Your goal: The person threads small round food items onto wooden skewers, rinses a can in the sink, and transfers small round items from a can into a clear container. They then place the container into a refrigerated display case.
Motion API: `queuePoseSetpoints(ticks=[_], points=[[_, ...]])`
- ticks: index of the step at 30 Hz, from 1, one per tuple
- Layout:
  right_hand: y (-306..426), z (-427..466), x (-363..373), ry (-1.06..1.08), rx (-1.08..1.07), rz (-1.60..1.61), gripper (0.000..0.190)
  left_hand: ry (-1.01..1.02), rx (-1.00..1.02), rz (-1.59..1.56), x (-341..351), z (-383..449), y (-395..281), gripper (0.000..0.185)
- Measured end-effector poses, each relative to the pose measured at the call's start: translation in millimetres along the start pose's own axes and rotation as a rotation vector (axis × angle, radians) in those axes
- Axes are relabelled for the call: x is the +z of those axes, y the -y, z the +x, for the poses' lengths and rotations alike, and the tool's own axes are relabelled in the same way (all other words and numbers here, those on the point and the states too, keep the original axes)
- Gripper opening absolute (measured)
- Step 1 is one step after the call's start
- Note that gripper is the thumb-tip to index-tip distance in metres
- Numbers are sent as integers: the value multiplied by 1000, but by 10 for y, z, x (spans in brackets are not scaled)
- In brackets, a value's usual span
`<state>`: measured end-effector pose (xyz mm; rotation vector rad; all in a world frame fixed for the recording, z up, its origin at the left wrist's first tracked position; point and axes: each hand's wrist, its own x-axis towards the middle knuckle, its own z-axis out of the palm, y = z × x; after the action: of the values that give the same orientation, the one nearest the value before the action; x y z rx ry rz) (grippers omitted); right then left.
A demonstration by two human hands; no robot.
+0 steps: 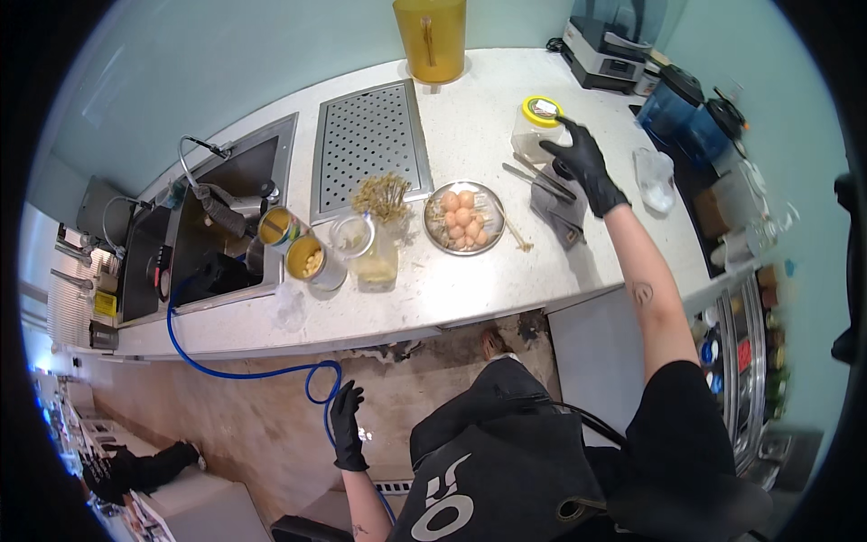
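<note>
My right hand (584, 164), in a black glove, reaches over the counter beside a clear plastic jar (532, 139) with a yellow lid (542, 110); its fingers are apart near the lid, and whether they touch it cannot be told. Metal tongs (538, 181) lie on a folded grey cloth (559, 215) just below the hand. My left hand (347, 423), also gloved, hangs low away from the counter, holding nothing. On a round metal plate (500, 238) lie pale round pieces (462, 217) on skewers. A clear container (376, 261) with pale contents stands left of it, near a bundle of thin sticks (383, 195).
Two opened cans (318, 264) (276, 227) stand beside the sink (288, 152). A perforated drain panel (369, 146), a yellow pitcher (431, 40) and a crumpled plastic bag (654, 179) are on the counter. A blue hose (250, 374) hangs down to the floor. Another person (139, 467) is at far left.
</note>
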<state>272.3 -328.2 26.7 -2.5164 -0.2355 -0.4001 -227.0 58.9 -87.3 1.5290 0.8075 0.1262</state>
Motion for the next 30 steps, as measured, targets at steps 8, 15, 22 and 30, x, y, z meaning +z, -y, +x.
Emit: queuePoseSetpoints(ticks=[8,15,22,30], points=[[-198,1238,359,344,4,-273,98,337,78,90,1646,128,-1445,39],[606,740,-633,458,111,710,71,271,515,31,2236,394,-2029,90],[1759,-572,-856,978,-99,933,64,-39,716,-376,2206,218,-2390,120],[2813,-1607,-689,836,-1169,759,96,149,536,-980,794,-688,-1533,74]])
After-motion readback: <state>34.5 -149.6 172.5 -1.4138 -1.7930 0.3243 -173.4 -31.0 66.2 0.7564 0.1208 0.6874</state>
